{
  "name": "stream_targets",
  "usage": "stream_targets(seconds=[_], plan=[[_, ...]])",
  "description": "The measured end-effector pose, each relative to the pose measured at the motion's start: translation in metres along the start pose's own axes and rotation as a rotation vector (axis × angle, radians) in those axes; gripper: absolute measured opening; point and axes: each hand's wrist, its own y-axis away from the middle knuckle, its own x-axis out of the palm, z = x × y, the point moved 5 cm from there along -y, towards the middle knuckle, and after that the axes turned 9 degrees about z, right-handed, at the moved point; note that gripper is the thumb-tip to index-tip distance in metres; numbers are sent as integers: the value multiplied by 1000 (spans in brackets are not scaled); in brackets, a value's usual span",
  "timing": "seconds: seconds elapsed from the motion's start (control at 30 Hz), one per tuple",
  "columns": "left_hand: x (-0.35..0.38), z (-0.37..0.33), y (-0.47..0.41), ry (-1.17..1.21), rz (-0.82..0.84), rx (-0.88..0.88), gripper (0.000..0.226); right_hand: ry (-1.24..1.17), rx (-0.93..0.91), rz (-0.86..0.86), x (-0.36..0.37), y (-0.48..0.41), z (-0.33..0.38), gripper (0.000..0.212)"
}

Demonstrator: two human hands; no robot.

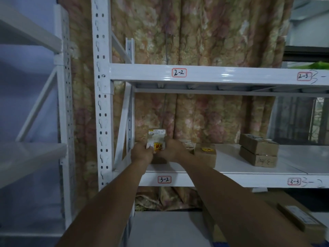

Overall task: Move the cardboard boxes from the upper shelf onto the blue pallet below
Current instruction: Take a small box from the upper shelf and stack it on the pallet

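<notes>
A small cardboard box point(156, 138) with a white label and orange marking stands at the left end of the shelf marked 3-2 point(231, 179). My left hand point(141, 152) grips its left side and my right hand point(172, 150) grips its right side. Right beside my right hand sits another brown box point(206, 155). Two stacked boxes point(258, 150) rest further right on the same shelf. Below at the lower right lie more cardboard boxes point(300, 218), with a sliver of the blue pallet point(219, 244) at the bottom edge.
The white upright post point(103, 104) stands just left of my hands. The shelf beam marked 2-2 point(213, 73) runs overhead. A floral curtain point(195, 41) hangs behind the rack. Another white rack point(62, 104) stands to the left.
</notes>
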Motion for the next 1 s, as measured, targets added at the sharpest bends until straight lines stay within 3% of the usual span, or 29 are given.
stream_targets(seconds=[0.17, 0.33, 0.47, 0.6, 0.73, 1.0], plan=[[-10, -5, 16, 263, -108, 17, 16, -396, -112, -162, -12, 15, 20, 56], [-4, -39, 36, 411, -178, 96, 20, -513, -76, -406, -42, 38, 15, 37], [31, -66, 46, 513, -62, 148, 17, -553, -45, -534, -76, 68, -19, 21], [86, -97, 63, 496, 53, 178, 18, -530, 67, -608, -106, 102, -70, 30], [157, -130, 101, 512, 223, 172, 18, -521, 166, -693, -141, 156, -126, 21], [299, -217, 230, 580, 459, 228, 18, -422, 319, -915, -230, 307, -245, 26]])
